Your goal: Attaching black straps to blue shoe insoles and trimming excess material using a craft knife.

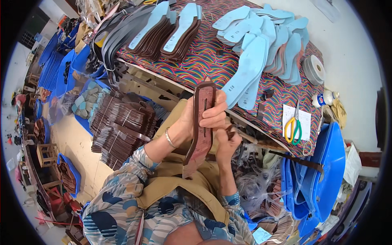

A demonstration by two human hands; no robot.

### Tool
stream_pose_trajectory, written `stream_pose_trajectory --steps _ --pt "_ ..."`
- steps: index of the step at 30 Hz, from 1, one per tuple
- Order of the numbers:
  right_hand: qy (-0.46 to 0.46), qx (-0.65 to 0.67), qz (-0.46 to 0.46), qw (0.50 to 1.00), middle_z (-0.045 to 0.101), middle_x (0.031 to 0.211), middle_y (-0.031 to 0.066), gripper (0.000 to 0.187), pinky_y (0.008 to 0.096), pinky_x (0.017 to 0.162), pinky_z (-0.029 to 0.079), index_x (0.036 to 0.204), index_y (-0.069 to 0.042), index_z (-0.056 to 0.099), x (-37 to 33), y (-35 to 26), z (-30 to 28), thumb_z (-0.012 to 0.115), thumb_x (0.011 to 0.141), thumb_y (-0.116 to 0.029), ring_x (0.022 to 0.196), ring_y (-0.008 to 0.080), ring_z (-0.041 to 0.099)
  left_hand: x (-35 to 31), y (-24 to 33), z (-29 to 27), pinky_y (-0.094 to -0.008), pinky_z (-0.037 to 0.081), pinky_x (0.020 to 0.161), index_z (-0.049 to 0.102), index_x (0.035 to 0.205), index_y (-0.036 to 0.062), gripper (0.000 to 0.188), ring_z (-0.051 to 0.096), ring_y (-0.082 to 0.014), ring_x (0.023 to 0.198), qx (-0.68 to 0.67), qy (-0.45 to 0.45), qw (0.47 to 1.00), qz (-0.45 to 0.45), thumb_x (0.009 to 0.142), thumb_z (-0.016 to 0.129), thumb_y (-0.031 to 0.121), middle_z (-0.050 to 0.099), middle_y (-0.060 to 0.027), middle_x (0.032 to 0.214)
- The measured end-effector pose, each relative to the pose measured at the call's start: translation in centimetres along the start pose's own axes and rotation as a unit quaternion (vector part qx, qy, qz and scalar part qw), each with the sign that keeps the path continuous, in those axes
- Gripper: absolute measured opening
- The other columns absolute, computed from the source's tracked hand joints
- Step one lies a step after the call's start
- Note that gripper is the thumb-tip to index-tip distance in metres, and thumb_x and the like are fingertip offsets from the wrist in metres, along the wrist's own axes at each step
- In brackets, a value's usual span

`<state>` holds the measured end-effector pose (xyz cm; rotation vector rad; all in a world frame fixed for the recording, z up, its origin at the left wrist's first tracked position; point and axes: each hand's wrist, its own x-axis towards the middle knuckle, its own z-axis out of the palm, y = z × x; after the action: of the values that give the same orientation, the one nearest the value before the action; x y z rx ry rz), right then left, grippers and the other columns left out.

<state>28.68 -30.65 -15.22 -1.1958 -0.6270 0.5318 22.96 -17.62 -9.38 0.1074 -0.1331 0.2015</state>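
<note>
Holding a brown sole point(201, 126) upright over the lap, both hands at work on it.

The left hand point(206, 115) has its fingers point(215, 115) closed around the sole's upper half; the right hand point(227, 142) pinches a small dark piece point(231, 130) against the sole's edge, fingers closed on it. Left of the lap, brown soles point(122, 126) lie stacked on the floor. Beyond, on the table point(204, 61), sit scissors point(294, 126), a tape roll point(314, 69) and blue insoles point(265, 45).

insole piles point(261, 45) on table point(212, 61), scissors point(293, 124) right, strap stacks point(122, 126) left below
</note>
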Motion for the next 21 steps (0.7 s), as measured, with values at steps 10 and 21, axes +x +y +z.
stream_pose_trajectory --steps 10,21 --pt "-0.030 0.068 0.099 0.992 0.035 0.061 -0.0089 0.041 0.0256 0.052 0.023 0.059 -0.009 0.039 -1.4 -1.7 0.9 0.067 0.088 -0.011 0.056 0.0036 0.029 -1.2 1.2 2.2 -0.0330 0.052 0.063 0.055 0.118 -0.0044 0.080 0.063 -0.0253 0.067 0.284 0.194 0.926 0.159 0.097 0.022 0.066 0.064 -0.0171 0.082" --pt "-0.106 -0.079 -0.008 0.991 0.031 0.058 0.0018 0.038 0.0287 0.049 0.023 0.062 0.000 0.039 -1.7 -1.9 1.0 0.068 0.086 -0.004 0.054 0.0093 0.028 -2.9 4.2 2.8 -0.0346 0.058 0.068 0.063 0.105 -0.0065 0.033 0.070 -0.0257 0.073 0.408 0.182 0.889 0.097 0.099 0.053 0.024 0.069 -0.0189 0.087"
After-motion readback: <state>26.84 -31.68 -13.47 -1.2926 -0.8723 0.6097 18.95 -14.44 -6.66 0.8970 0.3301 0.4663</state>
